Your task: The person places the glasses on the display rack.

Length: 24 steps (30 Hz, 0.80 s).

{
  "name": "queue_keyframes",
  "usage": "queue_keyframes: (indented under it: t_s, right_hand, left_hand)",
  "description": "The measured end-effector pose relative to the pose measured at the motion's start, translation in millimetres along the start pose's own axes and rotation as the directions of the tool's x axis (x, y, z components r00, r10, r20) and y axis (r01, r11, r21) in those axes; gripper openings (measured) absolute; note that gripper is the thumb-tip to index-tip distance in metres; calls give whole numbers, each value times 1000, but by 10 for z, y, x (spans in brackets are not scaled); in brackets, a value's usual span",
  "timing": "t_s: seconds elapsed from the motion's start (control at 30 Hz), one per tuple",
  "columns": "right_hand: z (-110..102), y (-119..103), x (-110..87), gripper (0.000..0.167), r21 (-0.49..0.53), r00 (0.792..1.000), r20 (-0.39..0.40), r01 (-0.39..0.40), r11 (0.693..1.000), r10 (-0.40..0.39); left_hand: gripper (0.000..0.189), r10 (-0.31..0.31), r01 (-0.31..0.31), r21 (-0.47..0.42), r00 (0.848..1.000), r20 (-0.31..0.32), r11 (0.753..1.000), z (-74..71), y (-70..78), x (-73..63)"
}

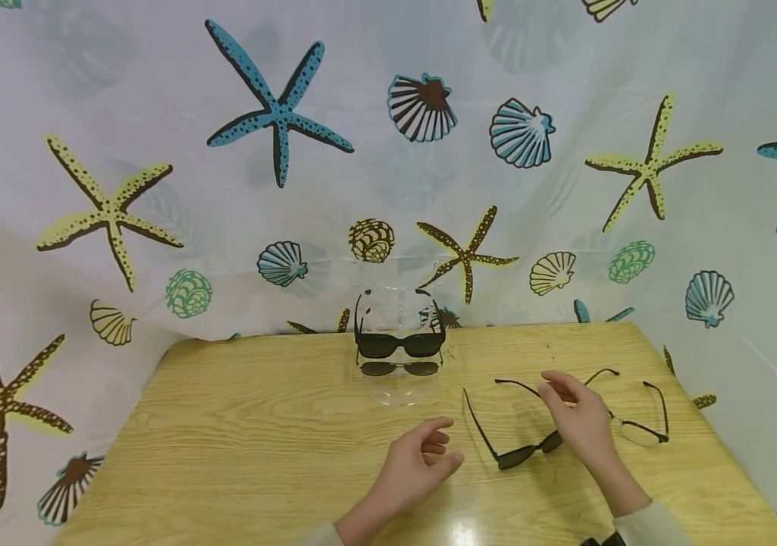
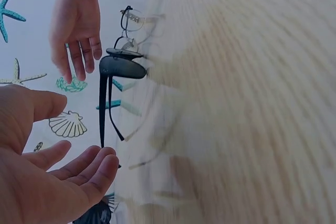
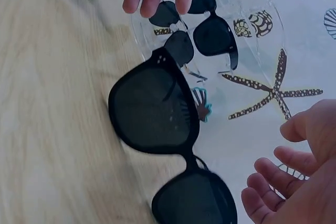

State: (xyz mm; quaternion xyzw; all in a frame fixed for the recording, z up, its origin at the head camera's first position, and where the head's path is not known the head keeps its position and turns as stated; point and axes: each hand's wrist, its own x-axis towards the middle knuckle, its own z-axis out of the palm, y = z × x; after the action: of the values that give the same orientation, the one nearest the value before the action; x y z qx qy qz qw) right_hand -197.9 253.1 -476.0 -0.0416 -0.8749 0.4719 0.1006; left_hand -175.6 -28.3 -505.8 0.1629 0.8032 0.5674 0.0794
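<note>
Black-framed sunglasses (image 1: 518,456) lie on the table with the temples unfolded, between my two hands. Over their right side hovers my right hand (image 1: 579,421), fingers loosely bent, hiding part of that lens. It holds nothing; in the right wrist view a gap shows between it and the sunglasses (image 3: 152,108). My left hand (image 1: 415,459) is just left of the sunglasses, palm turned inward, fingers relaxed and nothing in them. Eyeglasses with clear lenses (image 1: 663,437) rest to the right, partly behind my right hand. Which frame the thin temples behind that hand belong to, I cannot tell.
At the back of the wooden table (image 1: 245,425) stands a clear display stand (image 1: 398,396). It bears thick black sunglasses (image 1: 379,346) above a thin-rimmed dark pair (image 1: 379,369). A cloth (image 1: 347,45) printed with starfish and shells hangs behind and around both sides.
</note>
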Motion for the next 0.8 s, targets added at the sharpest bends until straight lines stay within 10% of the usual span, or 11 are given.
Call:
queue_keyframes:
  t_s: [0.8]
  right_hand:
    - [-243, 426, -115, 48, -134, 990, 56, -120, 984, 129]
  left_hand:
    - [54, -11, 14, -37, 997, 83, 999, 393, 95, 62]
